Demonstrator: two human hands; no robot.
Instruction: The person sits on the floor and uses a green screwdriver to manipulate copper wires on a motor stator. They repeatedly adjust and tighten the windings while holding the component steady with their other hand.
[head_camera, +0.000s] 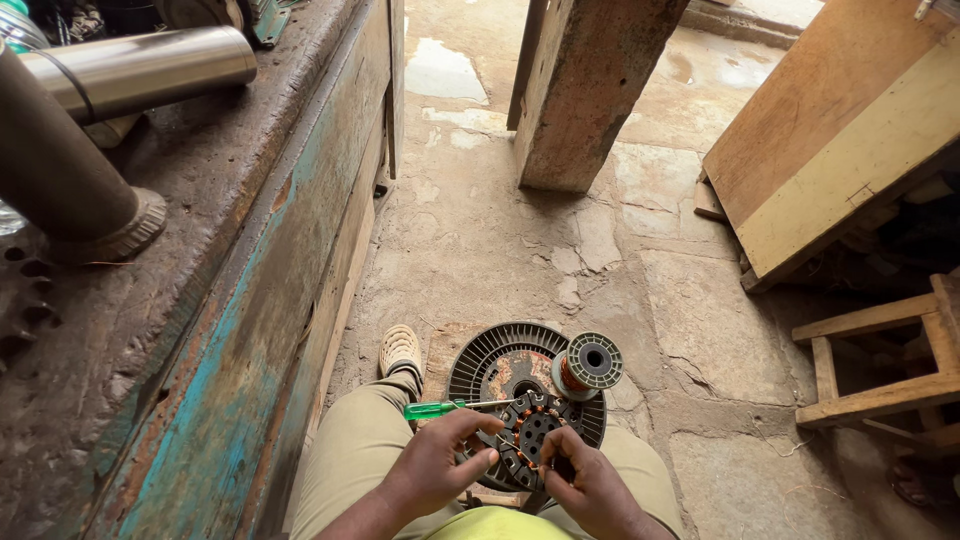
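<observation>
left hand (440, 462) fingers grip stator (530, 432) | right hand (585, 480) fingers pinch its rim

The person is wearing khaki trousers (350, 450) and a bright yellow-green shirt (500, 524). A beige perforated shoe (401, 349) is covering one foot. Both forearms are showing bare, without sleeves.

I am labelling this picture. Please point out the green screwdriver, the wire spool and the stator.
green screwdriver (432, 408), head view, on its handle.
wire spool (592, 361), head view, on its top flange.
stator (537, 425), head view, on its dark core.

copper-wound stator (527, 432) on lap, green screwdriver (440, 408) across
</observation>
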